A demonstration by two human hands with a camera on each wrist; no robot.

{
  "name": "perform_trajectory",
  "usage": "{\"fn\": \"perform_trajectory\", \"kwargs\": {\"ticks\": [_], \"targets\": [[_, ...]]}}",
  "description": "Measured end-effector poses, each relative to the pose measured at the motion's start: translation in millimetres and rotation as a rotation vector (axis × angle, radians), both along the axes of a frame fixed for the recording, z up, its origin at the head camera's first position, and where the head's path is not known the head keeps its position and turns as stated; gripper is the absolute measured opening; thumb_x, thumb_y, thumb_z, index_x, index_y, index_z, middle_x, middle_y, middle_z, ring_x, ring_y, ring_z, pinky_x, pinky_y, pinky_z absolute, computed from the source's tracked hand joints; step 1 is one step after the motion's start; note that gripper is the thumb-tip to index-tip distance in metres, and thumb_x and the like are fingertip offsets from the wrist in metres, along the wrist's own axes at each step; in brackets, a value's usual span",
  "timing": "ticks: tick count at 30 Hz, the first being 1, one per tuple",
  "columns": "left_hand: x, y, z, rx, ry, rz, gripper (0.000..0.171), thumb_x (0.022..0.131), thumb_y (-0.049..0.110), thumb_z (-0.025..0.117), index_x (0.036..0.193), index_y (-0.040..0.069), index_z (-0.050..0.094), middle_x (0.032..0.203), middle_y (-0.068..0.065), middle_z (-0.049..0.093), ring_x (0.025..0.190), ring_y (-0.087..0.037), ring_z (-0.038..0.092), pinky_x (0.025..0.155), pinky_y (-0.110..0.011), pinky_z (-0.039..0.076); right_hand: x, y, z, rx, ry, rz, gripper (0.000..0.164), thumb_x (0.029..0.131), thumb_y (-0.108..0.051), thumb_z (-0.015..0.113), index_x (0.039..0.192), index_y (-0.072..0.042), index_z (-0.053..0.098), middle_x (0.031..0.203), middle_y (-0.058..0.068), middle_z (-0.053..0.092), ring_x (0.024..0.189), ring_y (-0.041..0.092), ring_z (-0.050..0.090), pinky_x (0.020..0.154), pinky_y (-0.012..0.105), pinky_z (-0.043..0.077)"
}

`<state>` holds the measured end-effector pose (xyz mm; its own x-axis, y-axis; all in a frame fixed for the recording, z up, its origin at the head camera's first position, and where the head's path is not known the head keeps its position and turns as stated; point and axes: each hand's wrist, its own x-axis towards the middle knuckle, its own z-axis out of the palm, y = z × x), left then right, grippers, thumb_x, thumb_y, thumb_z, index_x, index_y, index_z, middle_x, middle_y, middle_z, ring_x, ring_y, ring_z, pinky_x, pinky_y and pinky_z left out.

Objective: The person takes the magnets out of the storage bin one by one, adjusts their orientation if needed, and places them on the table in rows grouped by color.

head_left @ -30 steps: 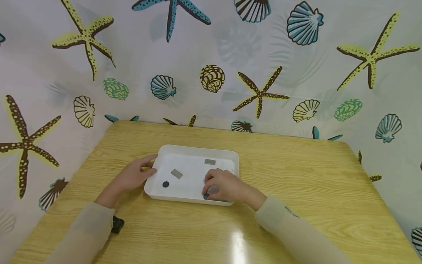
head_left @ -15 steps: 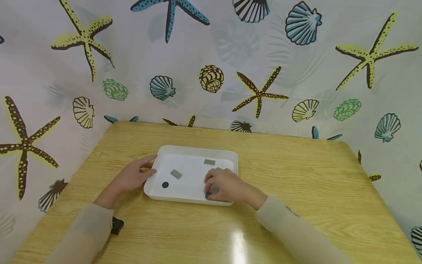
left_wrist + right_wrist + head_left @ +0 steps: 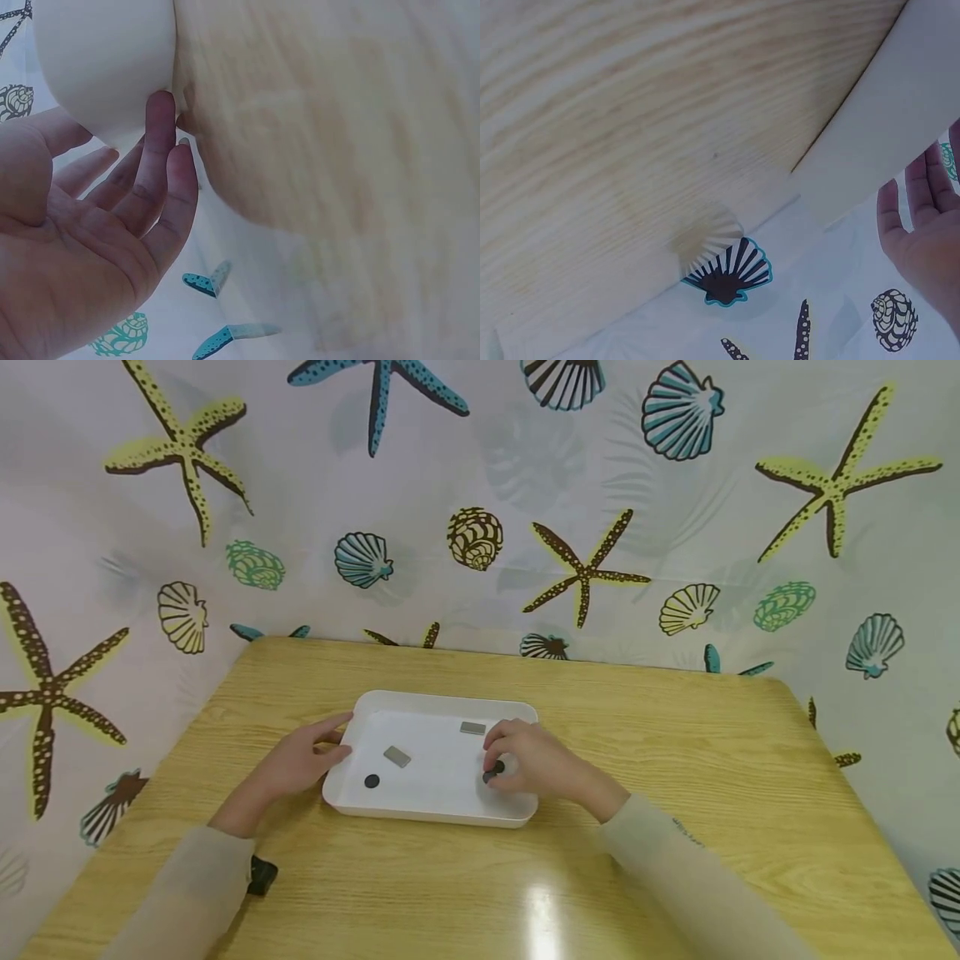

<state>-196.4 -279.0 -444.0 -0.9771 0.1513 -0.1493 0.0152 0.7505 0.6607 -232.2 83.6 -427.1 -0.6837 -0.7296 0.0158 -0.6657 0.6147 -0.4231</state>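
Note:
In the head view, a shallow white tray (image 3: pixel 427 817) lies on the table. My right hand (image 3: pixel 536 764) is over its right part, pinching a small black disc (image 3: pixel 490 776) between thumb and fingers. Dark material also shows just behind that disc, partly covered by the fingers. My left hand (image 3: pixel 296 760) rests at the tray's left side, fingertips and thumb at the wall. The left wrist view shows its fingers loosely extended against the tray's outer wall (image 3: pixel 105 60). Inside the tray lie another black disc (image 3: pixel 372 782) and two grey rectangular pieces, one at left (image 3: pixel 397 757) and one at back (image 3: pixel 472 727).
The wooden table (image 3: pixel 675 760) extends around the tray on all sides. Behind it hangs a white curtain (image 3: pixel 420 585) printed with starfish and shells. A black object (image 3: pixel 262 875) shows at the left sleeve's cuff.
My right hand has moved up and back from the tray's front wall, carrying the black disc with it. The left hand stays at the tray's side. The view has shifted slightly.

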Motion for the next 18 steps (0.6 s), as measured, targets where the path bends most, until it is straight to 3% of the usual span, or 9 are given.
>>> {"fn": "perform_trajectory", "kwargs": {"ticks": [10, 18], "targets": [[-0.6, -3, -2.3, 0.004, 0.005, -0.014, 0.062, 0.107, 0.022, 0.056, 0.162, 0.005, 0.031, 0.14, -0.033, 0.057, 0.117, -0.04, 0.065, 0.087, -0.038, 0.056, -7.1, 20, 11.1, -0.047, 0.004, -0.104, 0.007, 0.092, -0.023, 0.078, 0.095, -0.018, 0.077, 0.129, 0.003, 0.065, 0.126, 0.028, 0.059, 0.109, 0.049, 0.046], [-3.1, -2, -3.5, -0.008, -0.002, -0.017, 0.062, 0.108, 0.024, 0.055, 0.162, 0.007, 0.03, 0.142, -0.032, 0.056, 0.121, -0.042, 0.062, 0.093, -0.046, 0.057, -12.2, 39, 17.4, -0.115, 0.017, -0.162, 0.009, 0.091, -0.02, 0.078, 0.097, -0.014, 0.077, 0.129, 0.006, 0.065, 0.126, 0.029, 0.06, 0.108, 0.048, 0.049]]}}
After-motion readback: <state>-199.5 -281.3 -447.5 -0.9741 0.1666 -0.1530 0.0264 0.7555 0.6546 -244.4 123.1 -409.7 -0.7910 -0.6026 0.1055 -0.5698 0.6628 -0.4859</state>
